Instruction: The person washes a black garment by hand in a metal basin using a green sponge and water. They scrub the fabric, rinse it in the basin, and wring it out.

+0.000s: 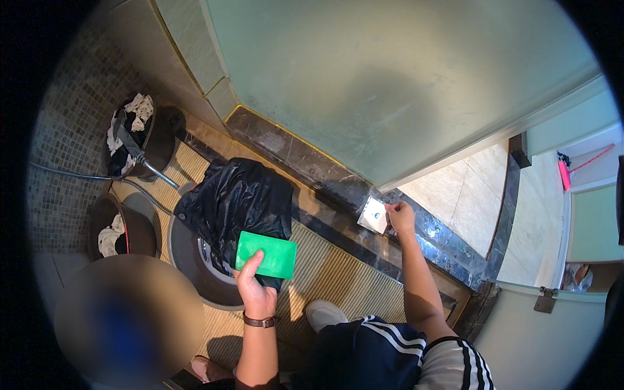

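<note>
My left hand (257, 291) grips a green rectangular block (273, 258), which looks like a bar of laundry soap, thumb on top. Under it, wet black cloth (243, 195), probably a garment with a button, drapes over a dark round basin (187, 273). Some water shows inside the basin. Farther right, my right hand (401, 218) pinches one edge of a small white packet (374, 215) with a blue mark, at the dark marble ledge (312, 170). Whether the packet rests on the ledge or is lifted, I cannot tell.
Two dark buckets (163, 141) (141, 239) hold clothes by the mosaic wall (73, 146). A metal shower hose (161, 176) runs toward the basin. Frosted glass (390, 97) rises behind the ledge. A blurred person (129, 321) is at lower left. A pink broom (564, 175) stands far right.
</note>
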`<state>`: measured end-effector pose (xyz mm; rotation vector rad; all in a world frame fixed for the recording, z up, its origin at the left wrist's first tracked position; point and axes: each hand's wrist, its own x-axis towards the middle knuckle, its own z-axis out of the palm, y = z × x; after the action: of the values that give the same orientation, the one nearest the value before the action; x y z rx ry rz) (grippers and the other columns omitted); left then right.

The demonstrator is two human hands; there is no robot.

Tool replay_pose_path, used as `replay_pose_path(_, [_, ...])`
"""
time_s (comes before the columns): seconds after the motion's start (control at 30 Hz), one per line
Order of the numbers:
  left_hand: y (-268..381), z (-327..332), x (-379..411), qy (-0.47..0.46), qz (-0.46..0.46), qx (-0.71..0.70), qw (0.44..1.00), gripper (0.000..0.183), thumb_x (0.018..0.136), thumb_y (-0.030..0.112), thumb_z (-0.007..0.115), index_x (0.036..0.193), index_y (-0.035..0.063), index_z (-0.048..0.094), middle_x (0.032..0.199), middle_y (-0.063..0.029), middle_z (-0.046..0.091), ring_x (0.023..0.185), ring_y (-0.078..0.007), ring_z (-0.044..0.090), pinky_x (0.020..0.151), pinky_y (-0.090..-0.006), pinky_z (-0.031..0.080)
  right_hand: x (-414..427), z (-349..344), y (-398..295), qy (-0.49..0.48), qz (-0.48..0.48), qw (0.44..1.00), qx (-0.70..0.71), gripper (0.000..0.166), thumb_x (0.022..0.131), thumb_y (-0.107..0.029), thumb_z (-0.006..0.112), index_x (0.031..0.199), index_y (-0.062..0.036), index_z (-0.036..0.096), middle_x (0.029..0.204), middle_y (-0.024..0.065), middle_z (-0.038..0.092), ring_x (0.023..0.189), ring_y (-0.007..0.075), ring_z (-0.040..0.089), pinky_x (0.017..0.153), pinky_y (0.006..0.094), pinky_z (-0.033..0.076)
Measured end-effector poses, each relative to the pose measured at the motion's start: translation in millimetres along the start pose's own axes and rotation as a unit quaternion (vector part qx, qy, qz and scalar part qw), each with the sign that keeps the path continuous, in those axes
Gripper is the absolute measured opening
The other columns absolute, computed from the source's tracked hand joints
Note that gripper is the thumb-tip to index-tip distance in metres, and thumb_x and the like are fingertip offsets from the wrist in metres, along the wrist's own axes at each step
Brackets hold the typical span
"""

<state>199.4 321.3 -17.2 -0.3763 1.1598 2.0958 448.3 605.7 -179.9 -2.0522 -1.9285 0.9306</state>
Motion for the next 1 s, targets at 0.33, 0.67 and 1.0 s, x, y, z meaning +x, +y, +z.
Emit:
replay_pose_path(0.33, [-1.4, -6.9, 2.9, 0.004, 0.009, -0.003, 1.0, 0.026, 0.079, 0.004, 0.064, 0.105, 0.0005, 0.059, 0.098, -0.0097, 0.064, 0.087, -0.0253, 0.064, 0.079, -0.0402, 0.054, -78.4, -14.5, -50.1, 0.027, -0.26, 0.934, -0.242, 0.097, 0.051, -0.028, 0.086, 0.133, -0.005, 0.039, 0.126, 0.0136, 0.048, 0.122, 0.0317, 0.042, 0.1, 0.0473, 0.035])
replay_pose_path(0.67, [-0.8, -6.5, 1.4, -0.003, 0.004, -0.008, 1.0, 0.026, 0.08, 0.004, 0.064, 0.105, 0.0012, 0.059, 0.098, -0.0099, 0.064, 0.086, -0.0254, 0.064, 0.077, -0.0411, 0.055, -64.4, -3.6, -43.3, 0.039, -0.259, 0.952, -0.157, 0.091, 0.053, -0.024, 0.084, 0.131, -0.0049, 0.041, 0.118, 0.0147, 0.05, 0.112, 0.0342, 0.047, 0.092, 0.0447, 0.041])
replay_pose_path(1.0, [-0.4, -4.3, -0.4, 0.002, 0.01, 0.001, 1.0, 0.025, 0.079, 0.005, 0.064, 0.104, 0.0021, 0.059, 0.098, -0.0089, 0.064, 0.088, -0.0248, 0.063, 0.079, -0.0402, 0.053, -80.6, -11.5, -40.5, 0.068, -0.279, 0.951, -0.116, 0.088, 0.049, -0.014, 0.082, 0.127, -0.0032, 0.042, 0.118, 0.0177, 0.049, 0.11, 0.0369, 0.046, 0.094, 0.0434, 0.041])
